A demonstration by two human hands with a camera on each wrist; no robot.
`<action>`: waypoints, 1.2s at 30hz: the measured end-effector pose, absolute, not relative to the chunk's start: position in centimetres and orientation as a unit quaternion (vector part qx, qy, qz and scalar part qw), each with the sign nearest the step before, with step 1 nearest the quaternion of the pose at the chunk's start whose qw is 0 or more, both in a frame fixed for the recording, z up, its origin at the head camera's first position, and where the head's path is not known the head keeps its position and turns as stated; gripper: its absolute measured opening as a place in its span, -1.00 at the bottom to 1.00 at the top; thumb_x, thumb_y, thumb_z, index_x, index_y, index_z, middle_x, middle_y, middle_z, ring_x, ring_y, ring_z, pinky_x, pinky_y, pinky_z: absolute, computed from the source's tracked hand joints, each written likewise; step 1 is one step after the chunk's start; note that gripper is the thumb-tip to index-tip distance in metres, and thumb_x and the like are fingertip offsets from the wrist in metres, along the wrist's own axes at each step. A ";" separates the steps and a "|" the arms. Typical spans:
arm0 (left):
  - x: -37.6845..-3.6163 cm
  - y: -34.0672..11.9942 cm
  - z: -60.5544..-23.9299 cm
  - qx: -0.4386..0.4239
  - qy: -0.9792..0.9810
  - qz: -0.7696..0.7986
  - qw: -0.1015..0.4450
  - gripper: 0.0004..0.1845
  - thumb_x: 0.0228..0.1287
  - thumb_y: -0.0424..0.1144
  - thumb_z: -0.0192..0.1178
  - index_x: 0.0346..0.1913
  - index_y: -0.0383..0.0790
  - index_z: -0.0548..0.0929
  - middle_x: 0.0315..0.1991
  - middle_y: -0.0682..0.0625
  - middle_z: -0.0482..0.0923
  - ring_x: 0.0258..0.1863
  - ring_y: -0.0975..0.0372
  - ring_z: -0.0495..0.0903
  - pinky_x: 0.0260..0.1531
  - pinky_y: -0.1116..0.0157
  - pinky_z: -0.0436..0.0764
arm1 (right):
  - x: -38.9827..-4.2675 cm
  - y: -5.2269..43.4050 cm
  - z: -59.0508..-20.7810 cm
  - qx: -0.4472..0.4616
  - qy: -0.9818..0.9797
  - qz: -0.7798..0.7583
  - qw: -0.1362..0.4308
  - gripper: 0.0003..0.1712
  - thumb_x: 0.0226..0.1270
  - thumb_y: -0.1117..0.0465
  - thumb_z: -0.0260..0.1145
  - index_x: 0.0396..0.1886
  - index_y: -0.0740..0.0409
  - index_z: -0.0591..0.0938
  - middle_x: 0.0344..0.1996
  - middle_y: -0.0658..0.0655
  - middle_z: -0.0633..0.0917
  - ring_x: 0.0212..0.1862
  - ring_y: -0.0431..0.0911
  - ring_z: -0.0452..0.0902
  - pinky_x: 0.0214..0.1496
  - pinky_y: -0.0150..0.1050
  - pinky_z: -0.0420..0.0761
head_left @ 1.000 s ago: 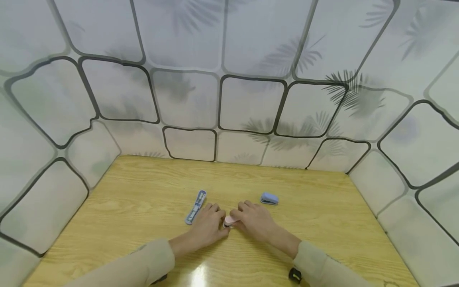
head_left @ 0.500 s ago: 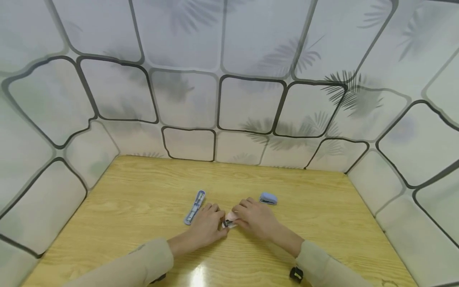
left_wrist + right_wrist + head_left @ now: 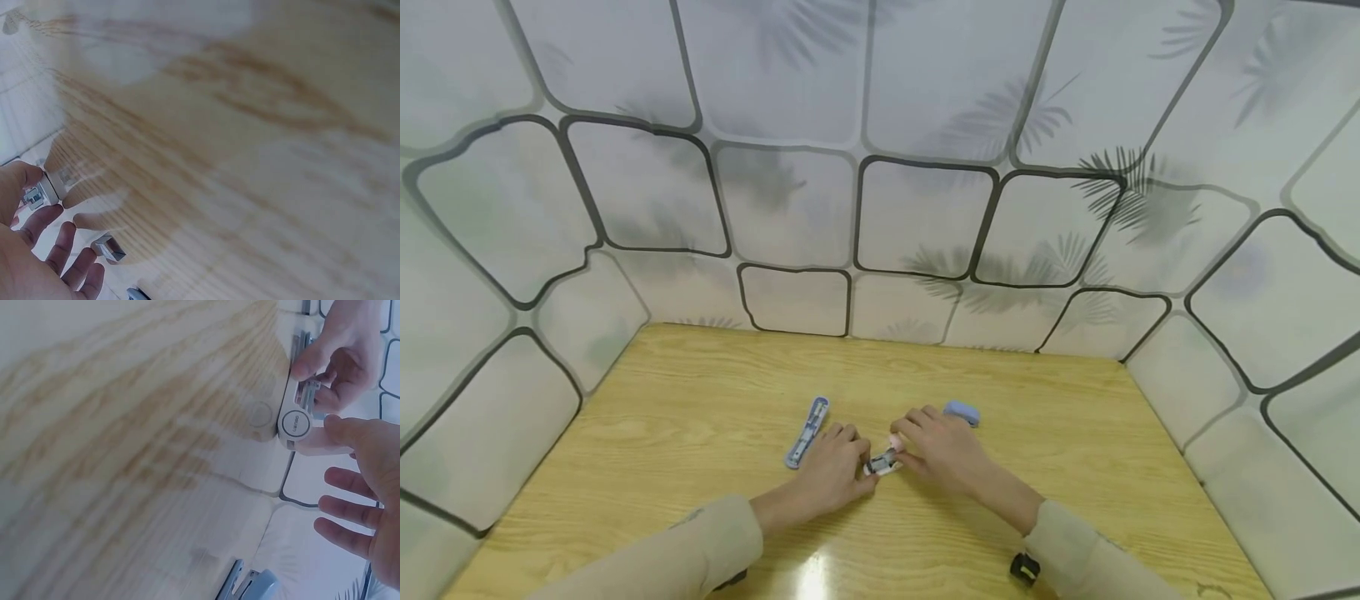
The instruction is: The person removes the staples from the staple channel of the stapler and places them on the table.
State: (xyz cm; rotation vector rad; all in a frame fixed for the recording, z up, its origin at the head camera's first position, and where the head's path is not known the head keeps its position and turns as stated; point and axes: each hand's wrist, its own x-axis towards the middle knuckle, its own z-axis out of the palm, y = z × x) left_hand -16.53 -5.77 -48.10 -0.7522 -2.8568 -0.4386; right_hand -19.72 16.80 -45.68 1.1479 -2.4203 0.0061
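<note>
A small pink and white stapler (image 3: 882,462) lies between the two hands, its top swung up and its metal staple channel exposed. My left hand (image 3: 832,463) pinches the front end of its base between thumb and forefinger. With thumb and fingers, my right hand (image 3: 949,446) holds the raised pink top (image 3: 322,447), its other fingers spread in the right wrist view. A round logo marks the stapler's hinge end (image 3: 295,423). Beside the left hand's outer fingertips, a small silver block (image 3: 109,247) shows in the left wrist view.
Left of the left hand, a blue stapler (image 3: 808,433) lies spread fully open on the wooden table (image 3: 700,383). A closed-up blue stapler (image 3: 962,412) sits behind the right hand, partly covered by it. Patterned fabric walls (image 3: 910,217) enclose the back and sides.
My right hand has lifted the stapler's pink top up and back to the right, uncovering the metal channel. The left hand keeps its grip on the base, nearly still.
</note>
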 end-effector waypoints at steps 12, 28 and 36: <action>-16.7 -5.7 -48.3 -0.243 -0.957 -0.143 0.074 -0.71 0.16 0.04 0.54 -0.37 -0.05 0.68 -0.29 0.07 0.60 -0.30 0.27 0.42 -0.23 0.32 0.46 | -20.1 17.5 -45.6 0.405 -0.886 0.003 0.226 -0.54 0.23 -0.17 0.58 0.01 -0.09 0.71 -0.14 -0.07 0.77 -0.17 -0.17 0.69 -0.20 -0.33 0.70; -16.5 -5.8 -48.4 -0.243 -0.955 -0.152 0.074 -0.71 0.19 0.03 0.53 -0.34 -0.08 0.70 -0.24 0.03 0.64 -0.26 0.23 0.47 -0.17 0.26 0.53 | -21.0 18.2 -45.8 0.398 -0.878 -0.029 0.264 -0.53 0.16 -0.27 0.52 -0.08 -0.13 0.70 -0.24 -0.09 0.73 -0.24 -0.16 0.66 -0.32 -0.33 0.68; -16.3 -6.0 -48.2 -0.250 -0.951 -0.166 0.072 -0.71 0.20 0.01 0.53 -0.29 -0.12 0.72 -0.22 0.02 0.64 -0.25 0.22 0.49 -0.16 0.24 0.55 | -21.8 18.4 -46.0 0.397 -0.876 -0.038 0.271 -0.52 0.11 -0.29 0.49 -0.11 -0.13 0.70 -0.27 -0.08 0.71 -0.23 -0.14 0.65 -0.33 -0.32 0.66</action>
